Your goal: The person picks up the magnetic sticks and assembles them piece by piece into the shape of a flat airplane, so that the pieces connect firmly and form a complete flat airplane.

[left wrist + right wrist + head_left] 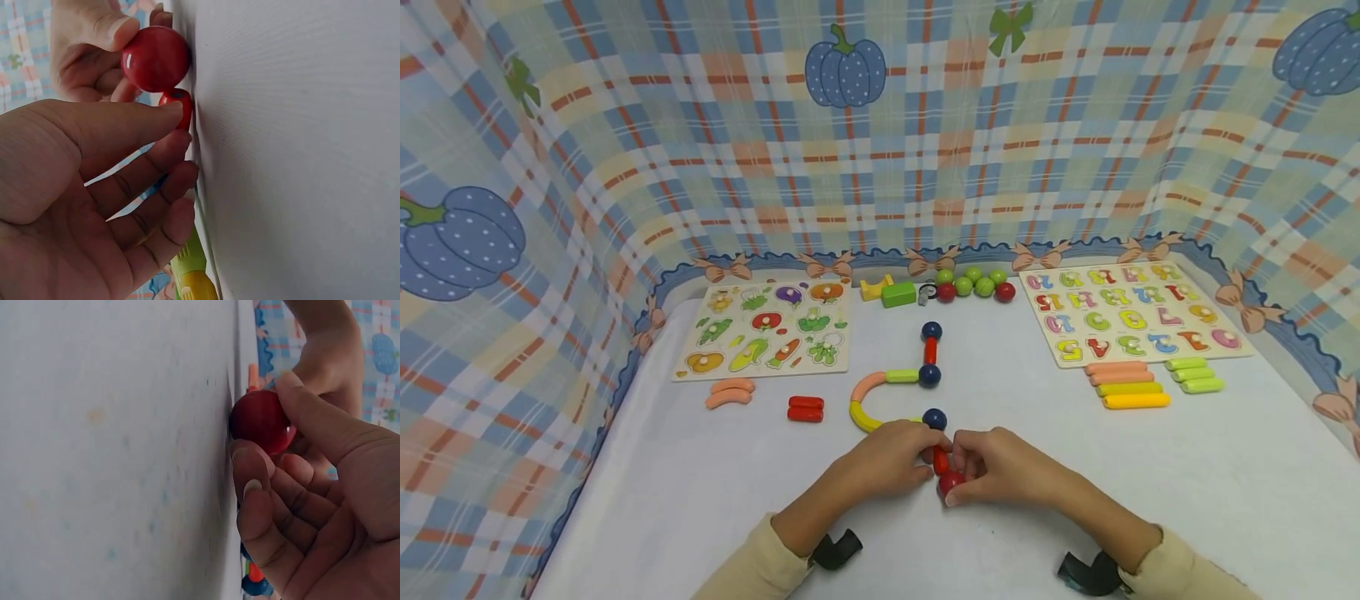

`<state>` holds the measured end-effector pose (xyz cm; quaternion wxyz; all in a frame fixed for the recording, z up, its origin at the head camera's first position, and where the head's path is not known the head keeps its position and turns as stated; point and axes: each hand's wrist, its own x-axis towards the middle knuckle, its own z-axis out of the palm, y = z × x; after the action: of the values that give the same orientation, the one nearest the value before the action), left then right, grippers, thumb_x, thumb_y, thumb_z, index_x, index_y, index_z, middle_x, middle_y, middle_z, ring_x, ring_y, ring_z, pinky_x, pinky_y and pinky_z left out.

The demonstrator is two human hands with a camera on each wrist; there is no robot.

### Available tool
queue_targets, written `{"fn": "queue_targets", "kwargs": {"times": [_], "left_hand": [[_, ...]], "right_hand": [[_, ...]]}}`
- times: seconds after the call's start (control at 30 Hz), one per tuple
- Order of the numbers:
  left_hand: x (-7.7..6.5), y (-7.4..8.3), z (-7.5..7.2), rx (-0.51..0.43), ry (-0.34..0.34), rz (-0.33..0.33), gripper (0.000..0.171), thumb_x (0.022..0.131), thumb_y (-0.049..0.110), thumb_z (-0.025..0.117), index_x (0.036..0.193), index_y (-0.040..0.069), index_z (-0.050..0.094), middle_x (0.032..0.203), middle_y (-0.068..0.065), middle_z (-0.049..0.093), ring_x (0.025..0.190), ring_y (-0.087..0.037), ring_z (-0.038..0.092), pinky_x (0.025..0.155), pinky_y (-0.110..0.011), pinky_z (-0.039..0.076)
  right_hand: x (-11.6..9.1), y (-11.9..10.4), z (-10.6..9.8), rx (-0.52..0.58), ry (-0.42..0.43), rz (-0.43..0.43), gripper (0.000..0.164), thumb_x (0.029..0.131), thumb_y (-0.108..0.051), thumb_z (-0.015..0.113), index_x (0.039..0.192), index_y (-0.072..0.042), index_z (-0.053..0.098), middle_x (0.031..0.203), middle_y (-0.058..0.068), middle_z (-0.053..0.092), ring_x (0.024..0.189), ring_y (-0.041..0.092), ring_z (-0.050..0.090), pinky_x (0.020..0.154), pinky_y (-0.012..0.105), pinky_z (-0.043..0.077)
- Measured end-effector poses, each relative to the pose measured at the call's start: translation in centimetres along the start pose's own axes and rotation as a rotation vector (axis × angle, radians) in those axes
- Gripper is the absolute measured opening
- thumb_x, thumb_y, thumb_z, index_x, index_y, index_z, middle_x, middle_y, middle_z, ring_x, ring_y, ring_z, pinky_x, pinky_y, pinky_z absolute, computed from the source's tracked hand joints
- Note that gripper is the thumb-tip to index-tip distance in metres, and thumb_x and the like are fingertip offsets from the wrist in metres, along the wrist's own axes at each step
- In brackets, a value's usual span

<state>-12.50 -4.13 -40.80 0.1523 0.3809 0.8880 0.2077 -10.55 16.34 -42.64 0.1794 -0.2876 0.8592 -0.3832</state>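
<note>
In the head view a chain of sticks and balls lies on the white table: blue balls (pixel 931 375), a red stick between two of them, then a curve of green, pink and yellow pieces (pixel 865 392). At its near end my left hand (pixel 891 458) pinches a short red stick (pixel 941 461) between thumb and finger. My right hand (pixel 1011 468) holds a red ball (pixel 951 483) at the stick's near end. In the left wrist view the red ball (pixel 156 59) is right beside the stick's end (pixel 178 106); I cannot tell whether they are joined.
Vegetable (pixel 760 329) and number (pixel 1138 312) puzzle boards lie at the back. Between them are green balls (pixel 973 275), red balls (pixel 1004 292) and a green block (pixel 898 294). Loose pink curves (pixel 730 392), red sticks (pixel 806 408), yellow sticks (pixel 1135 401) and green sticks (pixel 1195 375) lie nearer.
</note>
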Motion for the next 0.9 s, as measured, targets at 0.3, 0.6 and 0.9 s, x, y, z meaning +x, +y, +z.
{"fn": "queue_targets", "kwargs": {"times": [0.3, 0.6, 0.9], "left_hand": [[-0.2, 0.1, -0.3, -0.068, -0.024, -0.017, 0.033, 0.081, 0.015, 0.067, 0.113, 0.017, 0.059, 0.085, 0.011, 0.055, 0.078, -0.006, 0.049, 0.069, -0.016, 0.041], [0.1, -0.2, 0.2, -0.02, -0.011, -0.053, 0.039, 0.083, 0.011, 0.064, 0.12, 0.019, 0.056, 0.093, 0.01, 0.054, 0.08, -0.003, 0.046, 0.071, -0.017, 0.041], [0.1, -0.2, 0.4, -0.021, 0.089, -0.034, 0.032, 0.08, 0.008, 0.066, 0.11, 0.019, 0.061, 0.087, 0.014, 0.054, 0.076, -0.003, 0.047, 0.069, -0.017, 0.041]], "right_hand": [[-0.1, -0.3, 0.7, -0.038, 0.049, -0.085, 0.031, 0.07, -0.042, 0.074, 0.073, -0.02, 0.053, 0.06, -0.013, 0.049, 0.055, 0.002, 0.046, 0.046, 0.018, 0.035], [-0.3, -0.6, 1.1, -0.032, -0.015, -0.101, 0.026, 0.074, -0.037, 0.073, 0.07, -0.021, 0.053, 0.058, -0.014, 0.049, 0.053, 0.001, 0.046, 0.046, 0.017, 0.036], [-0.2, -1.3, 2.1, -0.158, 0.116, -0.147, 0.034, 0.073, -0.046, 0.07, 0.079, -0.023, 0.047, 0.055, -0.017, 0.045, 0.047, -0.002, 0.042, 0.042, 0.016, 0.034]]}}
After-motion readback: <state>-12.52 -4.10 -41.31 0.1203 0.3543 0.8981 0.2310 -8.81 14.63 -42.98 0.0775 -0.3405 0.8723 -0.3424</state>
